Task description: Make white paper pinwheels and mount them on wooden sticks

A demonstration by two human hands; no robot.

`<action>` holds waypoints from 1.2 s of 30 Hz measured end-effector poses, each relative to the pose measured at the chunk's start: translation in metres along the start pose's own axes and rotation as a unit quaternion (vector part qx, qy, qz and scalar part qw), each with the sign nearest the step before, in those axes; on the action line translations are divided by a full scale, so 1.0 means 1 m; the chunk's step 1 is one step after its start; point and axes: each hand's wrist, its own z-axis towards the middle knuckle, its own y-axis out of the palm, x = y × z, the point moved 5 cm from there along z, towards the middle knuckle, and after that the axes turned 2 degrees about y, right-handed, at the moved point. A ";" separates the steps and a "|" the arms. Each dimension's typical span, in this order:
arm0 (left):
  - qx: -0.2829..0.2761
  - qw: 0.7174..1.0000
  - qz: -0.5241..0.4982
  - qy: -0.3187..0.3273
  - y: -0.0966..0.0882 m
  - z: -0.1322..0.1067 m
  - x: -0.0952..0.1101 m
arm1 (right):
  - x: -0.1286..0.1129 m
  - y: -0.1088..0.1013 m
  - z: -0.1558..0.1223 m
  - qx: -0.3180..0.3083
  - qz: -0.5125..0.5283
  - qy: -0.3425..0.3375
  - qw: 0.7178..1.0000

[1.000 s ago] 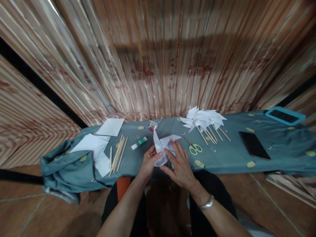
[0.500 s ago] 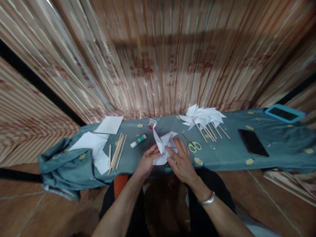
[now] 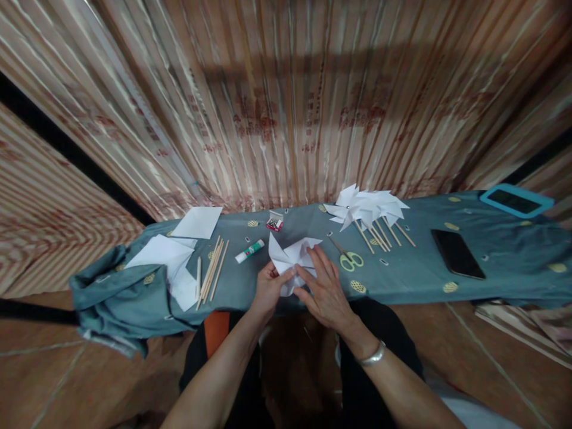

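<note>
A white paper pinwheel (image 3: 282, 257) is held between my two hands near the front edge of the cloth-covered table. My left hand (image 3: 268, 289) grips its left side, thumb on top near the centre and fingers behind. On the right side, my right hand (image 3: 325, 286) lies over the paper, its fingers bent and pressing the folds near the middle. The lower part of the pinwheel is partly hidden by the hands. Just beyond it sits a small red-edged box of pins (image 3: 274, 223). A glue stick (image 3: 250, 251) lies left of my left hand, and green-handled scissors (image 3: 351, 261) lie right of my right hand.
Finished pinwheels on sticks (image 3: 369, 208) lie in a pile at the back right. Several wooden sticks (image 3: 214, 271) and white paper sheets (image 3: 167, 256) are at the left. A black phone (image 3: 458, 254) and a blue-framed device (image 3: 517, 201) rest at the right.
My left thumb has moved onto the pinwheel's centre, and the left hand has shifted slightly right. The pinwheel has turned a little, its upper-left blade now leaning further left.
</note>
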 end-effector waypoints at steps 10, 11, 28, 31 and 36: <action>0.029 1.000 0.008 -0.004 -0.003 0.004 -0.010 | 0.003 -0.001 -0.001 0.015 0.060 0.028 0.998; 0.030 0.999 0.009 -0.007 -0.003 0.004 -0.011 | 0.004 -0.001 -0.001 0.019 0.067 0.029 0.997; 0.034 0.999 0.010 -0.026 0.000 0.002 -0.011 | 0.011 -0.003 -0.004 0.047 0.141 0.061 0.987; 0.038 0.999 0.020 -0.021 0.000 0.002 -0.012 | 0.011 -0.003 -0.003 0.046 0.152 0.068 0.985; 0.039 0.999 0.015 -0.019 0.000 0.004 -0.012 | 0.013 -0.007 -0.001 0.055 0.175 0.080 0.980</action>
